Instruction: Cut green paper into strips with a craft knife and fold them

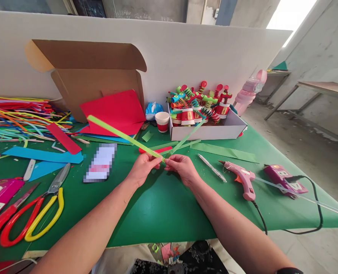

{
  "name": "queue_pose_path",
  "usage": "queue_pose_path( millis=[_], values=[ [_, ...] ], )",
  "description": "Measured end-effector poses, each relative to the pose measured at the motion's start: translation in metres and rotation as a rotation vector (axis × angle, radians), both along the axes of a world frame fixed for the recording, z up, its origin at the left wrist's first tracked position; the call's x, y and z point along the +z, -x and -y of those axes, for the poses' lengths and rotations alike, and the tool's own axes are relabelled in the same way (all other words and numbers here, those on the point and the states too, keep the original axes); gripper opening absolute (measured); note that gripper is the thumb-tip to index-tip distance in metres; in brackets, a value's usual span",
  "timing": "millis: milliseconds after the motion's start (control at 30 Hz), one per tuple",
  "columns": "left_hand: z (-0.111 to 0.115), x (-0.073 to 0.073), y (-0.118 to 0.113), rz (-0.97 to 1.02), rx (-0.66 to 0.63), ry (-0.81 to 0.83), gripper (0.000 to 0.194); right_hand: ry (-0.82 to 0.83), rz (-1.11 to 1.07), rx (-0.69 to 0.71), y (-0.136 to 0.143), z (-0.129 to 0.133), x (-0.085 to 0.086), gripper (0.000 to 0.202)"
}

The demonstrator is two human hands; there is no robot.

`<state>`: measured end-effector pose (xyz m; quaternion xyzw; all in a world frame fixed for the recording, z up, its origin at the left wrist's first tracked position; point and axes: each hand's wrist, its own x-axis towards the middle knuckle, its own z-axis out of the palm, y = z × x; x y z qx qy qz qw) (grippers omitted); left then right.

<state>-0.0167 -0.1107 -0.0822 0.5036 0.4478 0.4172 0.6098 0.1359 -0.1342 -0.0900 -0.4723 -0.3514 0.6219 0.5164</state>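
My left hand (143,167) pinches the near end of a light green paper strip (120,134), which slants up to the left. Between the fingers of my right hand (184,168) is the near end of a darker green paper strip (188,136), pointing up to the right. Both ends meet at my fingertips in a V above the table; whether they are stuck together I cannot tell. Just behind my hands lie a red strip (169,150) and more green strips (223,151). A pink glue gun (243,179) rests right of my right hand.
Scissors (55,186), a red-handled knife (11,209) and blue paper (46,155) lie left, beyond a blurred phone (100,163). A white box (209,133) of paper-cup figures, stacked cups (162,121) and an open cardboard box (97,76) stand behind. A cable (319,205) trails right.
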Motion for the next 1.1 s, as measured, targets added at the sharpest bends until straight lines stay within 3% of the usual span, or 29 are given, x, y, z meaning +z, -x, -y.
queue_pose_path(
  millis=[267,533,933,1100],
  values=[
    [-0.001,-0.005,-0.003,0.024,0.069,-0.010,0.044,0.001,0.027,-0.041,0.008,0.003,0.003,0.038],
    [0.000,-0.002,-0.003,0.011,-0.001,-0.006,0.040,0.023,-0.102,-0.059,0.007,0.003,0.002,0.044],
    [0.003,0.002,-0.002,-0.033,-0.048,-0.008,0.037,-0.029,-0.090,-0.087,0.005,0.001,0.000,0.039],
    [0.003,0.005,-0.001,-0.020,-0.069,0.022,0.037,-0.073,-0.065,-0.031,0.008,0.003,0.000,0.036]
  ],
)
